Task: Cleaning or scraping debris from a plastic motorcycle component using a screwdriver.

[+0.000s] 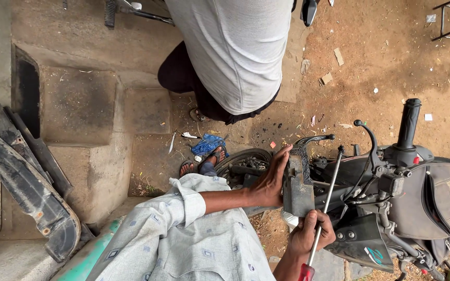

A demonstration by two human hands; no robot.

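Black plastic, dusty and scuffed, forms the panel point(298, 187) at the front of the motorcycle point(391, 198), just right of centre. At its nine o'clock side the left hand point(271, 179) presses flat against it, fingers stretched wide and pointing toward twelve o'clock. At six o'clock the right hand point(311, 233) wraps its fingers tightly around a long screwdriver point(325, 203); the red handle sits below the fist and the steel shaft runs up toward one o'clock, its tip near the handlebar point(408, 125). Toward twelve o'clock stands another person point(235, 52) in a white shirt. A dark fender point(27, 192) lies on the concrete at nine o'clock.
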